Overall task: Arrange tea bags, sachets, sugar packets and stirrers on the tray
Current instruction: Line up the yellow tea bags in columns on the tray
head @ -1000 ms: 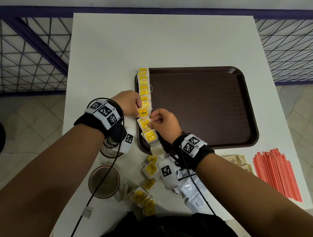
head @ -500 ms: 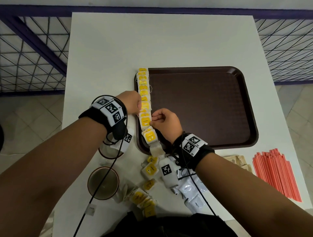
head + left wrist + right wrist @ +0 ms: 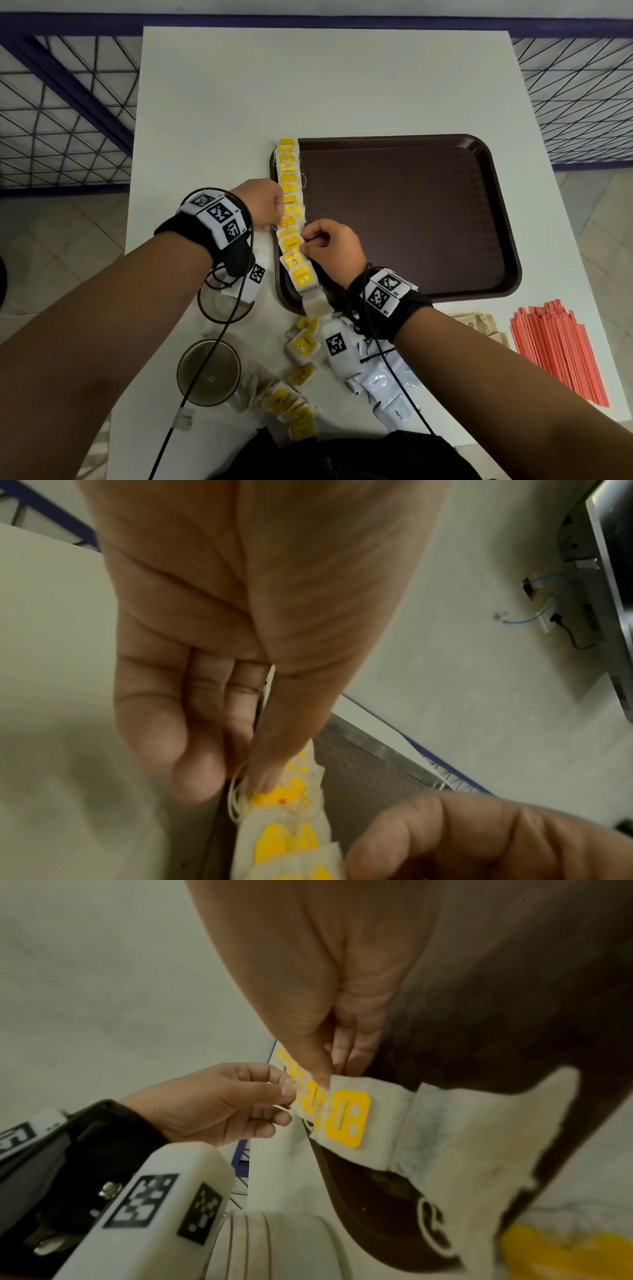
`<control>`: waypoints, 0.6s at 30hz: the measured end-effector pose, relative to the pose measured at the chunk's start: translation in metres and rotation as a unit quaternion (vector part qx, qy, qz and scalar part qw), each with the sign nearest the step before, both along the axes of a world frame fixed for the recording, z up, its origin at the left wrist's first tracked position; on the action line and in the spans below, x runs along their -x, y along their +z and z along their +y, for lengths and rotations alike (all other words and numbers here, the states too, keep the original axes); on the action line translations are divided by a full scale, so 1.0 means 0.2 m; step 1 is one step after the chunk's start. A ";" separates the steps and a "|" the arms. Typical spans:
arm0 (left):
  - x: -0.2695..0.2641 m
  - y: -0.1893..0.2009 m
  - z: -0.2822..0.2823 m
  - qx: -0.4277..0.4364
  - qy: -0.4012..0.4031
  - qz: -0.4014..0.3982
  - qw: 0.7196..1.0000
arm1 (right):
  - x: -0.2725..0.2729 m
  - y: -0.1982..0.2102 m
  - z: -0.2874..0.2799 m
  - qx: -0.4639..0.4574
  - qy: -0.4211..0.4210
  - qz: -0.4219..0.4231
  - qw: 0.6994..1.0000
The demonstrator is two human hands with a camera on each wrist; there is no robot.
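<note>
Pinching from both sides, the two hands meet at the row of tea bags (image 3: 291, 219) that runs along the 9 o'clock edge of the brown tray (image 3: 445, 219). The left hand (image 3: 262, 205) comes in from 9 o'clock, its thumb and forefinger closed on a bag's string and edge about halfway down the row; the left wrist view shows the white loop of string at the thumb tip, with the other fingers loosely curled beside it. The right hand (image 3: 330, 245) comes from 3 o'clock, thumb and forefinger clamped on the paper edge of a bag just nearer the person, its remaining fingers curled into the palm. The bags overlap one another, yellow tags up, from the tray's 11 o'clock corner to its 7 o'clock corner, where the last bag hangs over the rim.

On the white table (image 3: 325, 85), toward 6 o'clock of the tray, lie loose tea bags (image 3: 294, 407), white sachets (image 3: 387, 387) and, toward 5 o'clock, brown sugar packets (image 3: 479, 323) beside a bundle of red stirrers (image 3: 555, 353). Two brown-rimmed cups (image 3: 209, 371) stand at 7 o'clock, under the left forearm.
</note>
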State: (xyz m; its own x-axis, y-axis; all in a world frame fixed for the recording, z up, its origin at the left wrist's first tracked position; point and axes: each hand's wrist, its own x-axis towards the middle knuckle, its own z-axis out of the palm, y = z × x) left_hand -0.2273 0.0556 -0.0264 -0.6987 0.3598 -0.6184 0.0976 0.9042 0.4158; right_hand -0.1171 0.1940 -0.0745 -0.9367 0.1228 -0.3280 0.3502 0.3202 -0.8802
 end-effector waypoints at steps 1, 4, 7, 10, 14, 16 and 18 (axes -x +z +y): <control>0.00 0.00 -0.01 -0.010 0.013 -0.007 1.000 | -0.01 0.00 0.00 -0.005 0.003 0.003 1.000; 0.00 0.01 -0.04 -0.034 0.045 -0.015 0.998 | -0.01 -0.01 0.01 -0.035 -0.012 0.012 0.999; -0.02 0.02 -0.06 -0.049 0.058 -0.019 0.997 | 0.01 -0.01 0.02 -0.032 -0.015 -0.002 0.999; -0.04 0.02 -0.07 -0.065 0.059 -0.015 0.996 | 0.03 -0.01 0.00 -0.003 0.006 -0.002 1.000; -0.05 0.02 -0.07 -0.075 0.067 -0.004 0.995 | 0.04 0.00 -0.02 0.017 -0.003 0.014 1.000; -0.05 0.02 -0.07 -0.081 0.072 -0.006 0.994 | 0.05 0.00 -0.02 0.027 -0.013 0.018 0.999; -0.05 0.02 -0.07 -0.087 0.076 -0.007 0.993 | 0.05 0.01 -0.01 0.032 -0.010 0.026 0.999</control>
State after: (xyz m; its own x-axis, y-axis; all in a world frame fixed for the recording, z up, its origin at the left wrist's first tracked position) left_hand -0.2180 0.0410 -0.0228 -0.7442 0.3541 -0.5664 -0.0413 0.8219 0.5681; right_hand -0.1264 0.1911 -0.0722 -0.9504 0.1216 -0.2864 0.3088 0.2566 -0.9159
